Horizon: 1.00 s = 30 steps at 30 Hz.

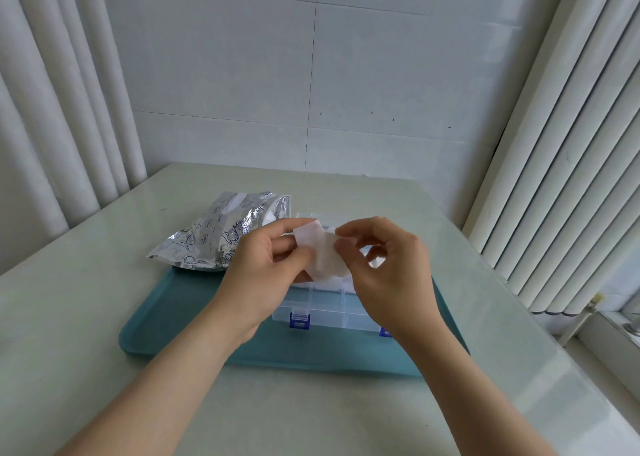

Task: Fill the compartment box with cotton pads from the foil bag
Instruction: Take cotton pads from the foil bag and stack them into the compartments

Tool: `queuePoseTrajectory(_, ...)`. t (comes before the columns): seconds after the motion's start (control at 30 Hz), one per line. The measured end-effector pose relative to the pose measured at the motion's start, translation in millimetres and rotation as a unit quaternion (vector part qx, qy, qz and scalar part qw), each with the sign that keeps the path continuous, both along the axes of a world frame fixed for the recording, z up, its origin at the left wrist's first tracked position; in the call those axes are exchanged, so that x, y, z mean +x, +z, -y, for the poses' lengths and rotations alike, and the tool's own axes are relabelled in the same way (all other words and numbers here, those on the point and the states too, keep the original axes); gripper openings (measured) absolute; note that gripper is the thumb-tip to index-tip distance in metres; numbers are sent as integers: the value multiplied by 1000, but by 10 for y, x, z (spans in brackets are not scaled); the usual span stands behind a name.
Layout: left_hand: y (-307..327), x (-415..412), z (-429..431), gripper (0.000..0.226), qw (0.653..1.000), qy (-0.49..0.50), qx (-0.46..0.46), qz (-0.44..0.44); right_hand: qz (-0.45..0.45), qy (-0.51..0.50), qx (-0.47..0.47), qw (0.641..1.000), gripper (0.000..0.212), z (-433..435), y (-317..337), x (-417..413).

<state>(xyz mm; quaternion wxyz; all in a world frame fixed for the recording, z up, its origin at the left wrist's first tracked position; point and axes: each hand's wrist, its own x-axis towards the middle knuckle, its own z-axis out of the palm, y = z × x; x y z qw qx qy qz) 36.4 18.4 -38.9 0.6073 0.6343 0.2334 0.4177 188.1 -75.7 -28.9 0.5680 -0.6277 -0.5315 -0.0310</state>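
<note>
Bag (214, 237), crinkled foil, lies just left of the box (329, 312) and a bit behind it. Its mouth is turned toward the box and its near edge overlaps the tray (166, 324) rim. Something white shows in the mouth, likely more pads, can't confirm.

Left hand (263, 258) hovers over the box's left half, thumb and fingers pinching the left edge of the pads (322, 253). Pads are up in the air above the box's middle, not touching it. Looks like more than one layer, I can't count them.

Right hand (384, 258) is over the box's right half, thumb and forefinger pinching the pads' right edge, other fingers loosely curled.

Box sits open beneath both hands: clear, divided, one blue latch (299, 320) on its front wall. Near-row cells look bare. White stuff shows in the row behind, mostly hidden by the hands, so I can't tell how full it is.

I'd call this separating or squaring pads before dropping them in, task partway at best.

Risks from here, my read:
- Layers cling, so peeling one may drag a second out, and it flutters onto the tray beside the box.
- Pads are light and floppy, so a release from this height could land across a divider instead of in a cell.
- Box is light plastic, so a wrist bump could slide it.
</note>
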Motion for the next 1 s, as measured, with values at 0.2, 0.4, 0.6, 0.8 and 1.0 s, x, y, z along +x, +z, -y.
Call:
queuePoseTrajectory(0.2,-24,-13,-56,38,997,79,7,2,-284,38,40,957,12,46,123,126)
queuePoseTrajectory(0.4,-30,4,-61,34,994,103,18,9,-243,117,-14,963,11,61,108,13)
queuePoseTrajectory(0.6,-18,-1,-3,28,999,46,19,1,-83,32,-30,996,12,-16,-30,-60)
queuePoseTrajectory(0.8,-22,15,26,28,1000,11,7,2,12,-35,-25,999,18,-31,-57,-50)
queuePoseTrajectory(1.0,-22,14,27,28,1000,6,2,6,40,-47,-45,997,19,-44,-83,-57)
